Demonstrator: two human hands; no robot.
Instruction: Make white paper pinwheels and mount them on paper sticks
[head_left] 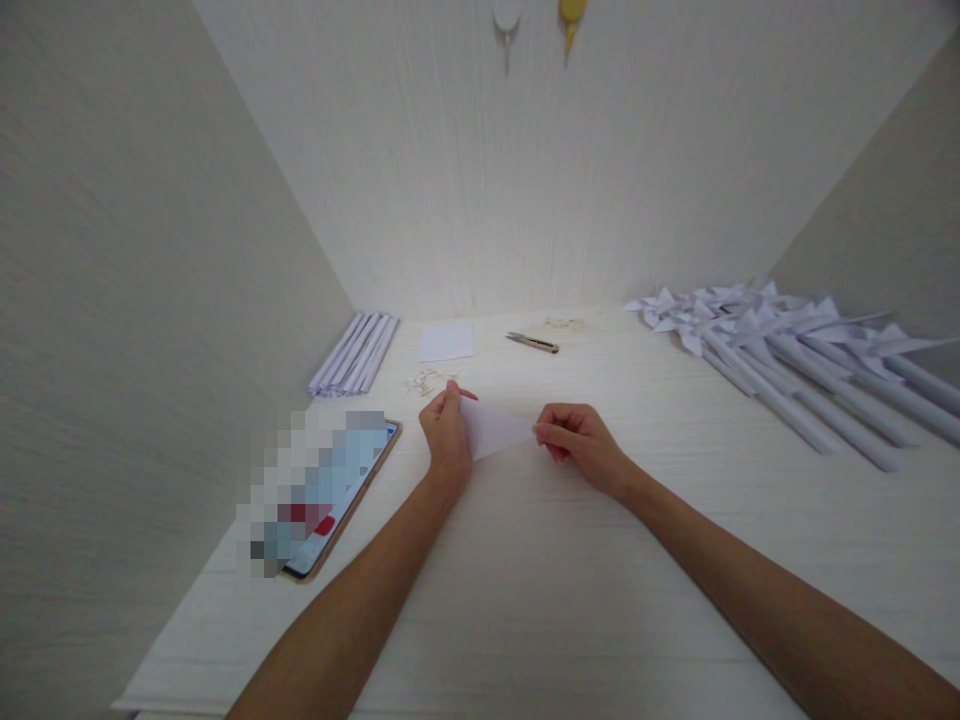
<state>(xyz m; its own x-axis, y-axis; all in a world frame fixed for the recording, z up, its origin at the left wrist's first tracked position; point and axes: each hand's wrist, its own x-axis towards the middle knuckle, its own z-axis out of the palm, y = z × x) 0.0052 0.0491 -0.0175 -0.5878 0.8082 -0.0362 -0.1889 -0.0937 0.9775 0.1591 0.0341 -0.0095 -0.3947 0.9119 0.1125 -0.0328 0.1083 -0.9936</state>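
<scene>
The one view looks from the person's head, facing forward and down over the bench point(555, 610). It is near enough that the left hand point(448, 428) and right hand point(585, 442) sit mid-view, and wide enough to take in the back wall point(480, 190) and parts of both side walls point(157, 300).

Table point(637, 560): shone brightest at far end
Left wall point(150, 270): was dimmer
Phone point(346, 492): was partly pixelated
Shadows: looked soft

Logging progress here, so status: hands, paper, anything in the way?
Left hand holding white paper at broad end; right hand pinching its tip. Paper looks triangular. Snips beyond, likely not in the way.
</scene>
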